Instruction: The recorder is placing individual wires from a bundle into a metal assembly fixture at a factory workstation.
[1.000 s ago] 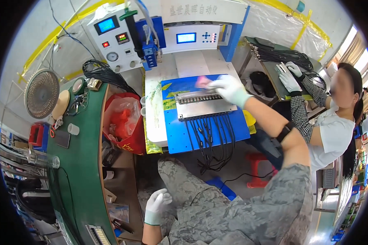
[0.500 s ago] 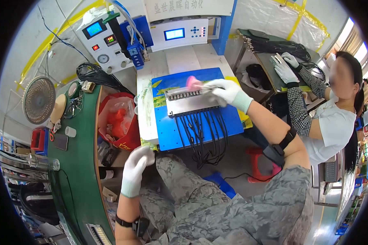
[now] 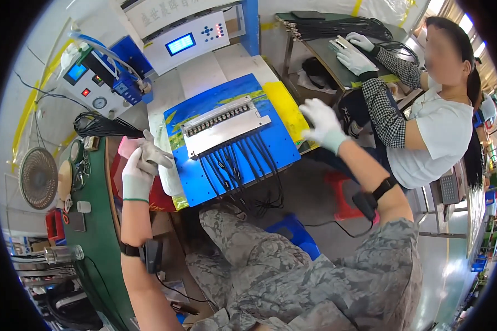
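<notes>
My left hand [image 3: 143, 165], white-gloved, is raised left of the blue plate [image 3: 196, 190], with its fingers bent together. A soft pink piece [image 3: 128, 146] shows at its fingertips; the hand seems closed on it, though the fingers partly hide it. Over the yellow sheet [image 3: 284, 107], my right hand [image 3: 323, 126] holds nothing, fingers spread. Between the hands, a silver metal fixture [image 3: 226, 133] rests tilted on the blue plate. It has a row of dark square sockets [image 3: 218, 120] on its far side, and several black cables [image 3: 234, 165] hang from its near edge.
A control box [image 3: 185, 44] with a lit screen stands behind the plate, and a gauge unit [image 3: 94, 91] at the back left. A red bag [image 3: 159, 193] is beside the green table [image 3: 96, 234]. At right, a co-worker [image 3: 419, 121] handles a metal piece on another table.
My right hand has left the fixture and moved right, opening; the pink piece it held is gone from it. My left hand has risen leftward, pink now at its fingers. The view has shifted.
</notes>
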Demonstrator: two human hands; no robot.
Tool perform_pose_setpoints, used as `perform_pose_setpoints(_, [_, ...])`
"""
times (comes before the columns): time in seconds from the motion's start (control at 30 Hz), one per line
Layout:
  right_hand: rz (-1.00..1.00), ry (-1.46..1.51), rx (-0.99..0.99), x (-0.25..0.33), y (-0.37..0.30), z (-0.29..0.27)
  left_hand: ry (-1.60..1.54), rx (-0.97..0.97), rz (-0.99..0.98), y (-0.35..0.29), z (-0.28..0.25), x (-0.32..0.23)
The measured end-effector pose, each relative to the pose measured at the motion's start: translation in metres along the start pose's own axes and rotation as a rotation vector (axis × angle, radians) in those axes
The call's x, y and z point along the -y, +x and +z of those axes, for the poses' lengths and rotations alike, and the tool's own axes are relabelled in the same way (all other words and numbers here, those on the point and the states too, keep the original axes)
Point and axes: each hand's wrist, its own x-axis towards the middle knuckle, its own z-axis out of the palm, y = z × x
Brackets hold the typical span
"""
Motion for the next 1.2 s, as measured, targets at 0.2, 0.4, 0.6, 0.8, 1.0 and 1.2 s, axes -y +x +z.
perform_pose_setpoints(0.2, [0.007,-0.170,-0.137,0.068,-0.033,0.085,0.552,-0.001,0.311,0.047,0.014,0.010])
perform_pose_setpoints(0.4, [-0.063,-0.088,-0.268,0.065,-0.028,0.091,-0.014,0.040,0.167,0.102,0.041,0.013])
perform_pose_setpoints(0.6, [0.008,0.050,-0.270,0.055,-0.033,0.097,-0.549,0.277,-0.145,0.125,0.051,0.023])
perform_pose_setpoints(0.8, [0.044,0.088,-0.267,0.054,-0.029,0.100,-0.591,0.430,-0.163,0.117,0.066,0.026])
perform_pose_setpoints(1.0, [-0.001,0.041,-0.279,0.058,-0.030,0.091,-0.521,0.380,-0.050,0.121,0.056,0.027])
perform_pose_setpoints(1.2, [0.006,0.051,-0.274,0.067,-0.027,0.079,-0.516,0.415,-0.003,0.122,0.053,0.032])
